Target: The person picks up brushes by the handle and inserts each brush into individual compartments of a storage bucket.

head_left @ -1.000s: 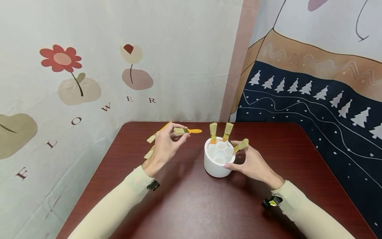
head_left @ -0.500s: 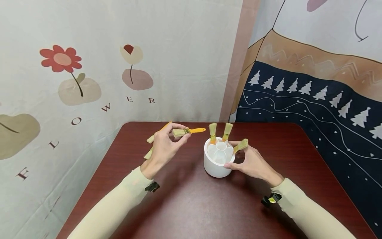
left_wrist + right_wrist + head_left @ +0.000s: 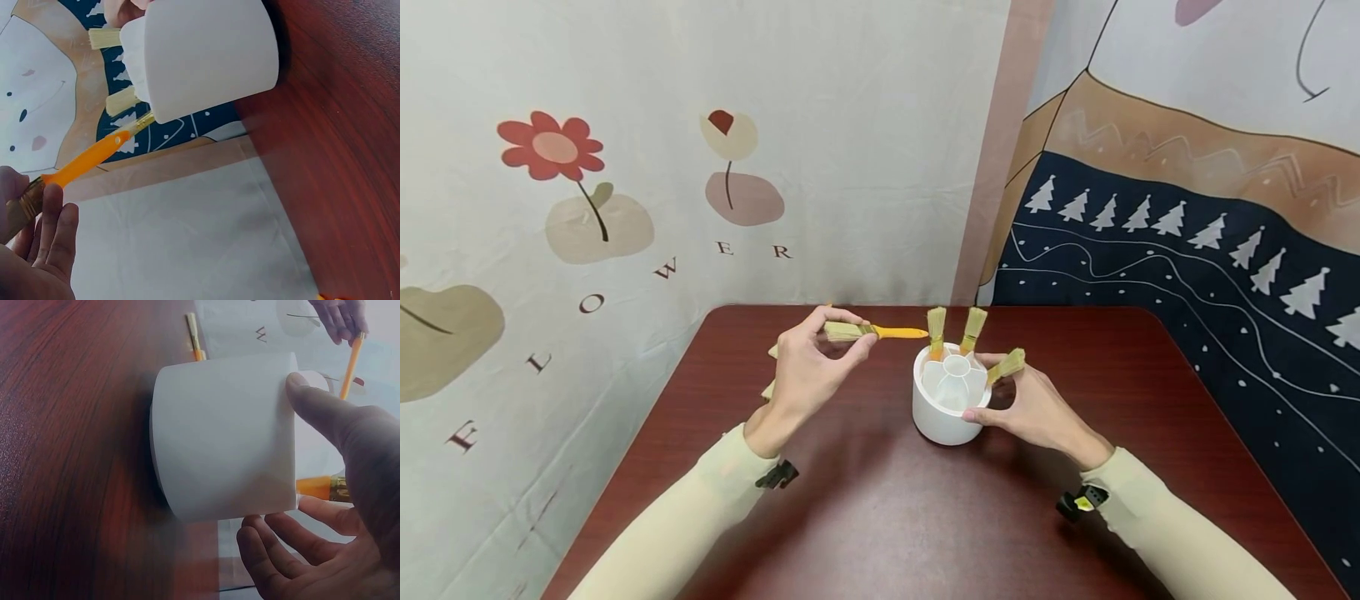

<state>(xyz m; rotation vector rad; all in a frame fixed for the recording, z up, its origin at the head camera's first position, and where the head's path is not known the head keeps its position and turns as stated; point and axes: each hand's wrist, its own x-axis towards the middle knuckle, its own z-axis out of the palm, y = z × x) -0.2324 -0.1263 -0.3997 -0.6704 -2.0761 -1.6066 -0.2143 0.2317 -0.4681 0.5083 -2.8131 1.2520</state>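
Observation:
My left hand (image 3: pixel 808 362) pinches a paintbrush (image 3: pixel 901 332) near its metal band. The brush lies level in the air, its orange handle pointing right and its pale bristles toward the palm. Just right of the handle tip stands a white round brush holder (image 3: pixel 943 425) with petal-like compartments. Three paintbrushes stand in it bristles up: two at the back (image 3: pixel 973 329) and one leaning right (image 3: pixel 1006 365). My right hand (image 3: pixel 1045 417) grips the holder's right side, thumb (image 3: pixel 319 406) at the rim and fingers on the opposite side.
More paintbrushes lie on the dark red table (image 3: pixel 880 517) behind my left hand; only bristle ends (image 3: pixel 768 390) and a handle tip show. Printed cloths (image 3: pixel 850 167) hang behind the table's back edge.
The held paintbrush has shifted; its handle now reaches further right, close to the holder's brushes. My left hand has moved slightly left. The right hand and holder keep their place.

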